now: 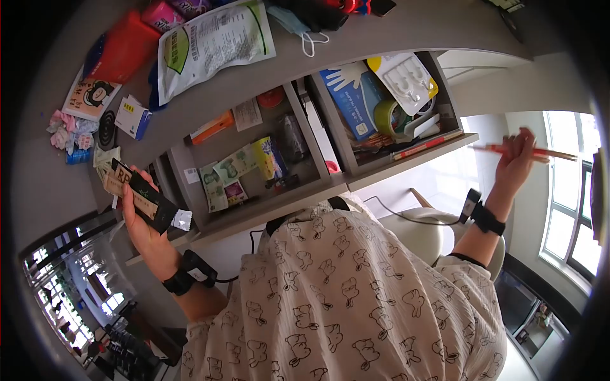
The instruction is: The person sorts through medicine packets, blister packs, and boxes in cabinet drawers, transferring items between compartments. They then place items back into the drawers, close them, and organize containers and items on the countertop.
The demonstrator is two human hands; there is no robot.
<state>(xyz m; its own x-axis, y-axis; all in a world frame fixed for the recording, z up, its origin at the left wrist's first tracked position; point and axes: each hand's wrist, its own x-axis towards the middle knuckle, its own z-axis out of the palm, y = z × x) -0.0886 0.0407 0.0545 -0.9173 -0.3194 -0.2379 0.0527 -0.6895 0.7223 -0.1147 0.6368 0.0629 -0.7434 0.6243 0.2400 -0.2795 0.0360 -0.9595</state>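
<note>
Loose off-white top point(330, 298) with black rabbit outlines; black wrist straps point(488, 220) trailing dark cables.

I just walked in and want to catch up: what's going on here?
The person's left hand holds small packets, including a black packet. Their right hand holds thin sticks, possibly pencils, out to the side. Two drawers stand open between the hands: the left drawer contains banknotes, the right drawer a blue glove box.

The left hand point(141, 206) is being held low at the left, its fingers curled closed; the right hand point(515, 159) is being raised at the far right, fingers pinched, its wrist bent.
</note>
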